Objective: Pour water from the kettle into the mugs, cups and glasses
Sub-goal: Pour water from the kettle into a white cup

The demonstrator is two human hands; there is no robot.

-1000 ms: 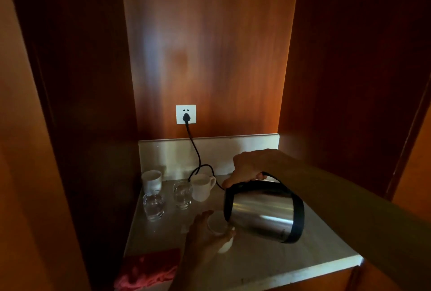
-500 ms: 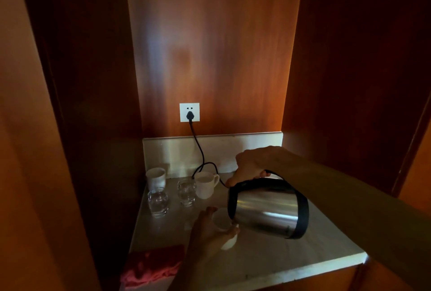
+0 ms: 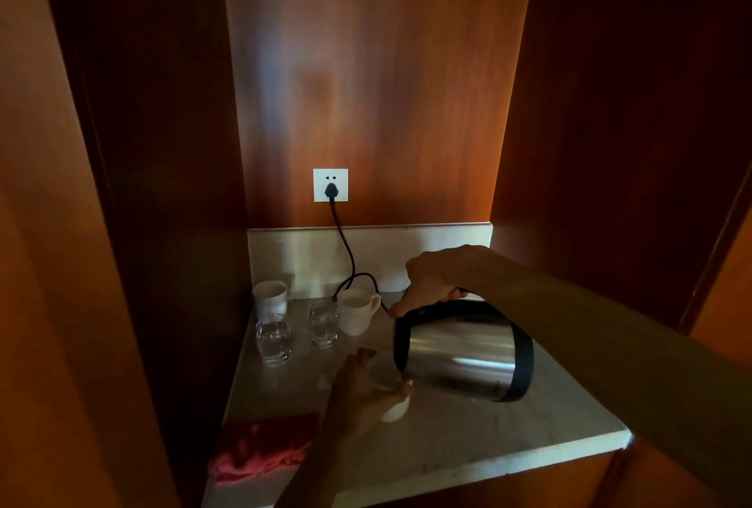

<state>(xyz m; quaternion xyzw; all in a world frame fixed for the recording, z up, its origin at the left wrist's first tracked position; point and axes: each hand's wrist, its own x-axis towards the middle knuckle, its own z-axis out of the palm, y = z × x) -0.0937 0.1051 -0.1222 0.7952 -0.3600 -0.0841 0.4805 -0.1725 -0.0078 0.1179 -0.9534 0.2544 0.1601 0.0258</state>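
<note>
- Head view, hands: we see the right hand [image 3: 437, 277] clamped on the top handle of the kettle [image 3: 462, 351], which is held off the table [image 3: 508, 426] and tipped far over to the left. The left hand [image 3: 362, 387] is wrapped around a small white cup [image 3: 392, 406] standing on the table, steadying it.
- Head view, change: compared with a second ago, the kettle appears slightly more tilted, its spout end now right over the cup's rim, just beside the left fingertips [image 3: 407, 388]. The grip of both hands is unchanged. We cannot make out a stream of water in this dim light.
- Head view, meaning: we judge that pouring into this cup is under way or just starting.
- Head view, other vessels: two glasses [image 3: 273, 340] [image 3: 323, 323] already hold water; whether the white mug [image 3: 356, 310] and the rear cup [image 3: 269, 298] are filled we cannot tell.
- Head view, surroundings: a red cloth [image 3: 260, 446] lies at the table's near-left corner; a black cord [image 3: 346, 247] runs from the wall socket [image 3: 330, 185] down behind the mug.
</note>
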